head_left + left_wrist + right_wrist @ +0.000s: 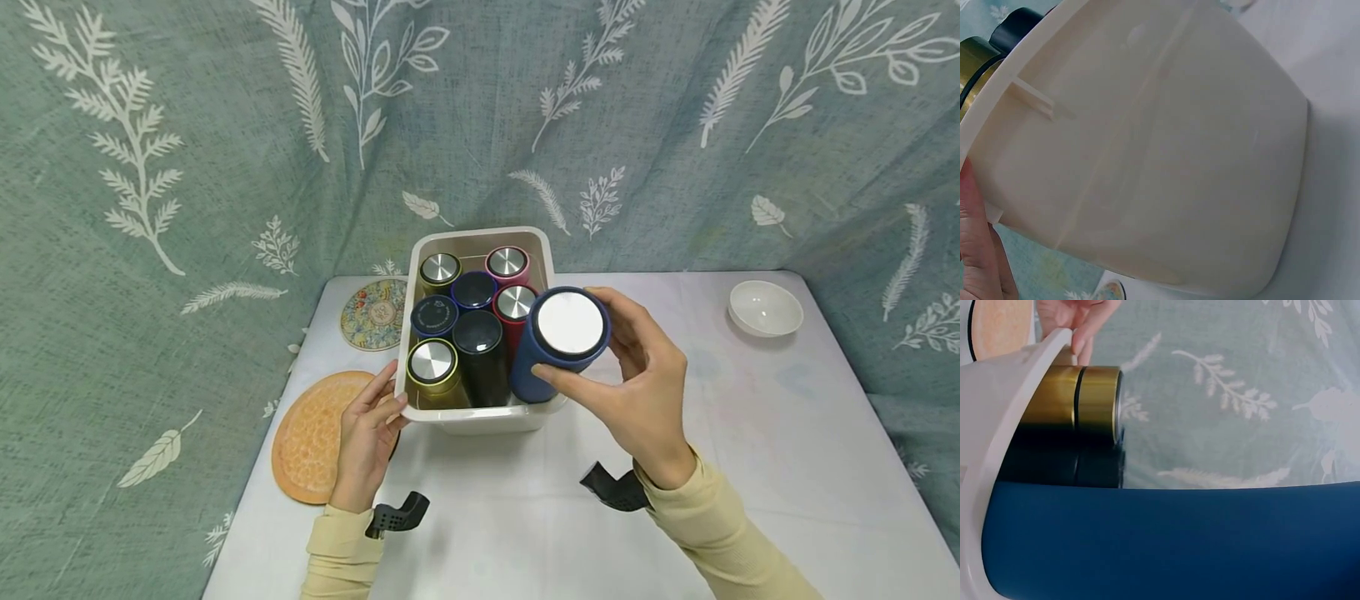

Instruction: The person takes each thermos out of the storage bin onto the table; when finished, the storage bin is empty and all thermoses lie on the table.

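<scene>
My right hand [648,387] grips a blue flask [531,367] near its top, thumb on the near side and fingers round the far side. The flask has a white, dark-ringed round end facing up, and its lower part is at the front right corner of a white plastic bin [480,423]. With thumb and fingers, my left hand [367,433] pinches the bin's front left rim. Several flasks stand in the bin, among them a black one [483,367], a gold one [433,375] and a red one [516,310]. In the right wrist view, the blue flask [1172,544] fills the bottom.
A round orange mat [311,442] lies on the white table [517,517] at left, partly behind my left hand. Behind it is a patterned round mat [367,317], partly covered by the bin. A white bowl [765,308] stands at back right. Green leaf-print cloth [480,150] hangs behind.
</scene>
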